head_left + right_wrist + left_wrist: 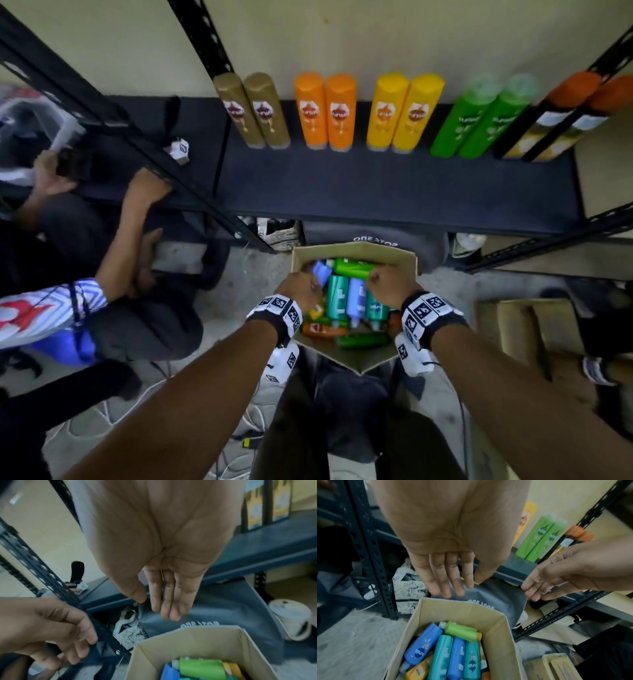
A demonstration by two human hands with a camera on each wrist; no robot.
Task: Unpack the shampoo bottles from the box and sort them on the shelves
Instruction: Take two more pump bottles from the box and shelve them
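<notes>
An open cardboard box (356, 251) stands on the floor below the shelf (376, 185). In it lie several shampoo bottles: a green one (352, 269) across the top, blue (356, 296) and teal (337, 296) ones under it, orange (322, 329) near the front. My left hand (301, 286) hovers over the box's left side and my right hand (387, 282) over its right side. The wrist views show the left hand's fingers (447, 577) and the right hand's fingers (168, 588) straight and holding nothing. On the shelf stand pairs of gold (251, 109), orange (325, 109), yellow (400, 113), green (479, 120) and black orange-capped bottles (555, 120).
Another person (102, 240) crouches at the left with hands on the neighbouring rack. A grey bag (376, 240) and a patterned bag (281, 236) sit behind the box under the shelf. Cardboard boxes (531, 329) lie at the right, a white bucket (291, 620) beyond, cables (102, 411) on the floor.
</notes>
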